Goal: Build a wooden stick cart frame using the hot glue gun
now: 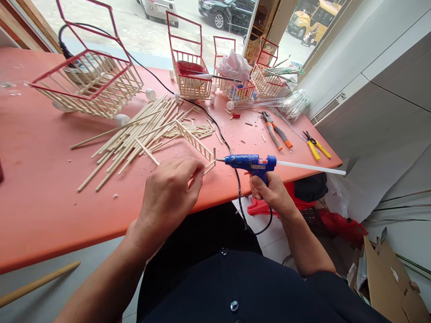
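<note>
My right hand [269,190] is wrapped round the handle of a blue hot glue gun [249,162], with a long white glue stick [310,167] poking out of its back. The nozzle points left, at the corner of a small frame of wooden sticks [198,144]. Fingers closed, my left hand [177,181] grips that stick frame near its front end; the fingertips are partly hidden behind the hand. Just beyond lie a pile of long wooden sticks [134,134] and a heap of short cut sticks [191,130].
Red-rimmed stick carts stand along the back: a large cart [111,85] at left, others [193,83] toward the right. Pliers [276,130] and yellow-handled cutters [316,146] lie at right, beside bundled clear glue sticks [294,104]. A black cord [222,132] crosses the table [43,179].
</note>
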### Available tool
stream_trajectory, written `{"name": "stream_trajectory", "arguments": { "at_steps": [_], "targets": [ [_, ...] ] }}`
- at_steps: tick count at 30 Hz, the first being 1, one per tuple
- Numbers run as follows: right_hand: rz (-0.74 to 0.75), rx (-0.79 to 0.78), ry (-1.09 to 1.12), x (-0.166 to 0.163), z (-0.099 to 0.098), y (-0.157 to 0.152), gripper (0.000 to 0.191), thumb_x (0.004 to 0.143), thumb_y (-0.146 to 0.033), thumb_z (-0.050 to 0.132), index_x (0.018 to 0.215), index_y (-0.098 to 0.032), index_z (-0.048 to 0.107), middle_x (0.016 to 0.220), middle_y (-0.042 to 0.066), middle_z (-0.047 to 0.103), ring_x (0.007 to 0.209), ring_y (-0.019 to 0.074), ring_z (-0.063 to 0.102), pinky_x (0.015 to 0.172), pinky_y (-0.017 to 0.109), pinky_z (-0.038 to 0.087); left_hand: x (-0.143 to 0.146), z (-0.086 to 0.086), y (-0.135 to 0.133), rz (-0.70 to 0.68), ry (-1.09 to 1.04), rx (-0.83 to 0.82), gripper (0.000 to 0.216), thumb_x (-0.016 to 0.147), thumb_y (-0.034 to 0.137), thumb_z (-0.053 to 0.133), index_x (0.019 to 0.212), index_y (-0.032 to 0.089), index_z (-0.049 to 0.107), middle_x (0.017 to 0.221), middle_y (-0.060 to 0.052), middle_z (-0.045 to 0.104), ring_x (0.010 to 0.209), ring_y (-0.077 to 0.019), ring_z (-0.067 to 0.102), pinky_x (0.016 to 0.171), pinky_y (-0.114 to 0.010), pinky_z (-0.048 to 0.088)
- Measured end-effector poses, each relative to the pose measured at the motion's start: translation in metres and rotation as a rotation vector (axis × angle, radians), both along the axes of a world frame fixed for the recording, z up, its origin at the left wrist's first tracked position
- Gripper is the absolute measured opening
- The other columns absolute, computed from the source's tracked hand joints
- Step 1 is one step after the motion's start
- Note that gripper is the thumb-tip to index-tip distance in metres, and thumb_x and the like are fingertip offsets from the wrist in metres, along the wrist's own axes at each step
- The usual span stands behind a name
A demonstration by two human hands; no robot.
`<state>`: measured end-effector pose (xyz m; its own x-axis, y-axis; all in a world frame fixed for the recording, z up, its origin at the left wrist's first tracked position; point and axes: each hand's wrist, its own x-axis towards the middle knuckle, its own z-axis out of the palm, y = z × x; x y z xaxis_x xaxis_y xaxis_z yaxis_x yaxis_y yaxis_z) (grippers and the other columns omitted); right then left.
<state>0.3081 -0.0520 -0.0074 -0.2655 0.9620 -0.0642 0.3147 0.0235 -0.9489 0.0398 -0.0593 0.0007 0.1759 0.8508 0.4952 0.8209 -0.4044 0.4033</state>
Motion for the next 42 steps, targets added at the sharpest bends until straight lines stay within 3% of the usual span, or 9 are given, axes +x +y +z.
{"name": "stream_trajectory", "arguments": {
  "at_steps": [12, 17, 25, 30, 42],
  "targets": [
    [-0.023, 0.020, -0.052, -0.002, 0.011, -0.007, 0.066, 0.092, -0.080, 0.063, 0.065, -0.021, 0.054, 0.053, -0.003, 0.048, 0.049, 0.0102, 0.046, 0.051, 0.028, 0.037, -0.001, -0.001, 0.000, -0.009, 0.016, 0.002, 0.021, 0.103, 0.022, 0.053, 0.086, 0.022, 0.066, 0.080, -0.003, 0.071, 0.078, -0.0218, 0.064, 0.073, -0.034, 0.043],
    [-0.025, 0.016, -0.035, -0.002, 0.008, -0.003, 0.062, 0.091, -0.079, 0.065, 0.081, -0.018, 0.064, 0.054, -0.005, 0.048, 0.048, 0.0104, 0.045, 0.049, 0.027, 0.037, -0.001, 0.000, 0.001, -0.030, 0.008, 0.004, 0.023, 0.103, 0.022, 0.052, 0.086, 0.022, 0.066, 0.080, -0.004, 0.071, 0.079, -0.0227, 0.065, 0.074, -0.035, 0.044],
    [-0.032, 0.032, 0.035, 0.000, 0.012, -0.002, 0.056, 0.095, -0.073, 0.066, 0.093, -0.017, 0.064, 0.058, -0.006, 0.048, 0.050, 0.0091, 0.043, 0.050, 0.026, 0.034, -0.003, -0.003, 0.001, -0.065, -0.042, 0.037, 0.020, 0.104, 0.022, 0.054, 0.089, 0.021, 0.067, 0.083, -0.003, 0.073, 0.080, -0.0219, 0.067, 0.075, -0.034, 0.046],
    [-0.027, 0.066, -0.067, 0.007, 0.014, -0.002, 0.059, 0.095, -0.075, 0.063, 0.079, -0.019, 0.057, 0.061, -0.004, 0.048, 0.052, 0.0093, 0.044, 0.050, 0.027, 0.034, -0.003, -0.005, 0.001, -0.053, -0.051, 0.077, 0.014, 0.102, 0.019, 0.058, 0.090, 0.021, 0.067, 0.081, 0.000, 0.072, 0.077, -0.0199, 0.066, 0.074, -0.031, 0.044],
    [0.027, 0.094, -0.181, 0.006, 0.011, -0.004, 0.062, 0.094, -0.079, 0.059, 0.077, -0.020, 0.055, 0.062, -0.001, 0.053, 0.053, 0.0111, 0.049, 0.050, 0.027, 0.040, 0.000, -0.003, 0.001, -0.044, -0.028, 0.092, 0.017, 0.099, 0.015, 0.058, 0.085, 0.020, 0.065, 0.078, -0.001, 0.069, 0.075, -0.0196, 0.064, 0.073, -0.032, 0.044]
  ]
}}
